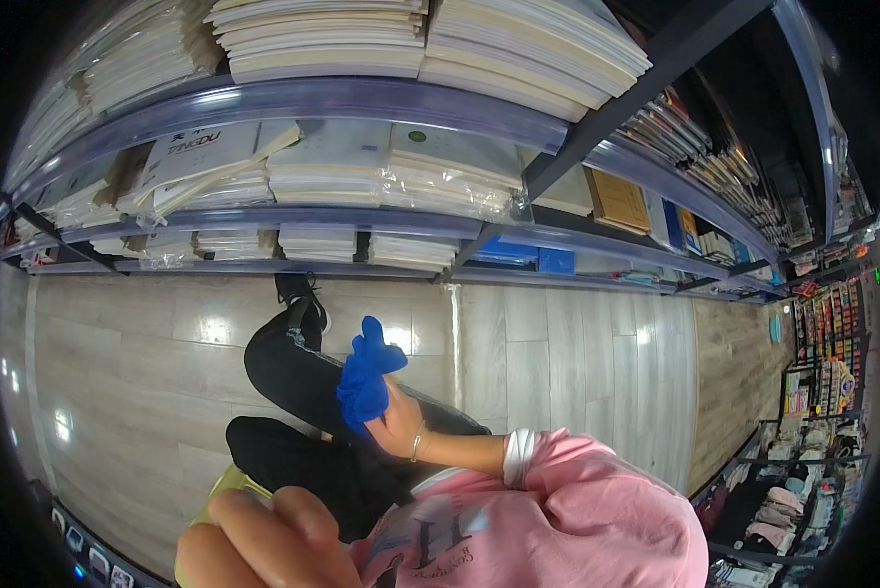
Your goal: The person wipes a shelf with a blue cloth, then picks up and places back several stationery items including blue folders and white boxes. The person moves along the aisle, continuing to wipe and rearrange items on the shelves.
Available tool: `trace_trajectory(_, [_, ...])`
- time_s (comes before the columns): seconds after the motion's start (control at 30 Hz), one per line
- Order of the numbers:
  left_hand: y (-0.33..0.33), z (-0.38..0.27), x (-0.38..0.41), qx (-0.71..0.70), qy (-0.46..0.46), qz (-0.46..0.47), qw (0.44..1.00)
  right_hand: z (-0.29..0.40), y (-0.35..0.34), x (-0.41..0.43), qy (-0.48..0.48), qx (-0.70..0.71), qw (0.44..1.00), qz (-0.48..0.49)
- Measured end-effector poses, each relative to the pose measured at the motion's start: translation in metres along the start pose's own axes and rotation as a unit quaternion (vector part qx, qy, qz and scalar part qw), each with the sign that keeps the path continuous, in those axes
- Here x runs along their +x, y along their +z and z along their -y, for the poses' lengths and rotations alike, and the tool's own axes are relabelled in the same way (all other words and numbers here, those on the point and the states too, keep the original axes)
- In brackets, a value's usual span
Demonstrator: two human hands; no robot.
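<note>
A bunched blue cloth is held in my right hand, its folds sticking out past the fingers over my black-trousered leg. A thin bracelet circles that wrist, below a pink sleeve with a white cuff. Close to the camera at the lower left, my left hand appears large and blurred with bent fingers. Whether it holds anything is hidden. Under it shows part of a yellow seat or stool. Ahead of my knees stands a dark-framed shelf with clear plastic edge strips.
Stacked paper pads and booklets, some in plastic wrap, fill the shelf levels. Blue folders lie on a low level. Wood-look floor stretches right towards a rack of small goods and a display of folded textiles.
</note>
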State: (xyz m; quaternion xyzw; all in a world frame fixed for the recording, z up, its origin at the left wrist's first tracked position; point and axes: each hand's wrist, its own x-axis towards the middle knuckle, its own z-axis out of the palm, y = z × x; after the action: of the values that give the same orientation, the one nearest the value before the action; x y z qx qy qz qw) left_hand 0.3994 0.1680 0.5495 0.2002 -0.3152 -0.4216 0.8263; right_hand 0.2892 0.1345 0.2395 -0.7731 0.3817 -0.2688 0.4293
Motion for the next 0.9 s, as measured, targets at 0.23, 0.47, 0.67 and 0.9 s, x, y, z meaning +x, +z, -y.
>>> trace_trajectory(0.23, [0.006, 0.012, 0.007, 0.001, 0.04, -0.032, 0.999, 0.0, -0.005, 0.005, 0.002, 0.009, 1.0, 0.009])
trace_trajectory(0.47, [0.01, 0.009, 0.009, -0.037, 0.002, -0.025, 0.999, -0.001, -0.005, 0.006, -0.028, -0.004, 0.999, -0.022])
trace_trajectory(0.67, [-0.006, 0.007, 0.007, -0.049, 0.106, 0.022, 0.993, 0.002, -0.008, 0.01, -0.025, 0.006, 0.999, -0.023])
trace_trajectory(0.9, [-0.052, 0.017, -0.006, 0.099, -0.099, 0.025, 0.99, -0.002, -0.01, 0.024, -0.03, 0.067, 0.996, -0.045])
